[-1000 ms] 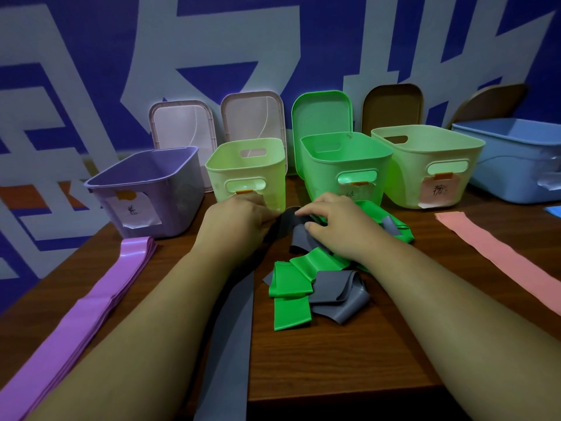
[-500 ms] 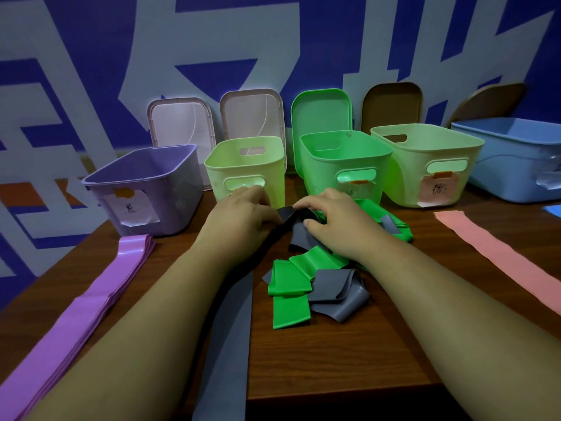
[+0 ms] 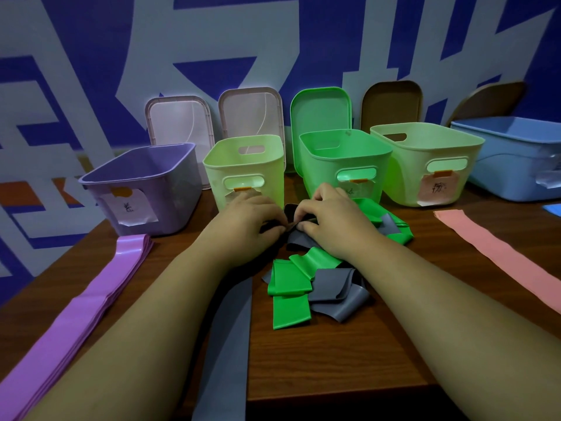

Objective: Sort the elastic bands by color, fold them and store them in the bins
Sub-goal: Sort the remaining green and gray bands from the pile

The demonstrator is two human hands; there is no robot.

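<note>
A tangled pile of green bands [image 3: 291, 284] and grey bands [image 3: 337, 291] lies mid-table. One long grey band [image 3: 224, 344] runs from the pile past the near table edge. My left hand [image 3: 243, 226] and my right hand [image 3: 331, 226] meet at the far end of that grey band, each pinching its dark end between fingers and thumb. A stack of purple bands [image 3: 91, 299] lies flat at the left. A pink band [image 3: 498, 256] lies flat at the right.
Five open bins stand in a row at the back: purple [image 3: 182, 153], pale green [image 3: 212, 165], bright green [image 3: 382, 153], a larger pale green [image 3: 473, 144] and blue [image 3: 516, 141]. Lids [image 3: 179, 123] lean on the wall behind them. A blue scrap [image 3: 552, 208] shows at the right edge.
Both hands have drawn closer together over the grey band's end, and their fingers have curled into a pinch on it. The pile and the other bands have not moved.
</note>
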